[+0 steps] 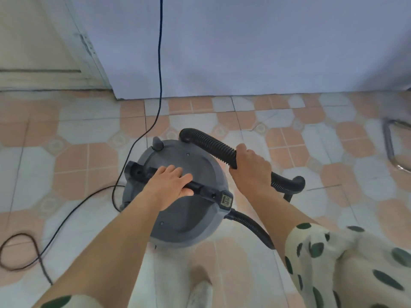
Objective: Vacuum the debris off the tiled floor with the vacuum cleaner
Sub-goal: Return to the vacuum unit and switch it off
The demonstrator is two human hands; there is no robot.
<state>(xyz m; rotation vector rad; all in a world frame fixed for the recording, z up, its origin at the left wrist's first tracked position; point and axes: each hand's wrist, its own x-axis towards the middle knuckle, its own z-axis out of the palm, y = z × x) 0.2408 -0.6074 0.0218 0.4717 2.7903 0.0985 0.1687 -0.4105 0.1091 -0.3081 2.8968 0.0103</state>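
A round grey vacuum cleaner (189, 218) stands on the tiled floor (84, 134) right below me. My left hand (171, 185) lies over its black carry handle (206, 191), fingers curled around the bar. My right hand (250, 166) is closed around the black ribbed hose (209, 142), which arcs from the canister's far side, passes through my fist and loops back down on the right. The nozzle end is hidden. No debris is clear enough to pick out on the peach-and-white tiles.
A black power cord (159, 63) hangs down the pale wall (266, 45) and trails in loops across the floor at left. A door frame (89, 50) stands at far left. A chrome tube leg (390, 143) sits at the right edge.
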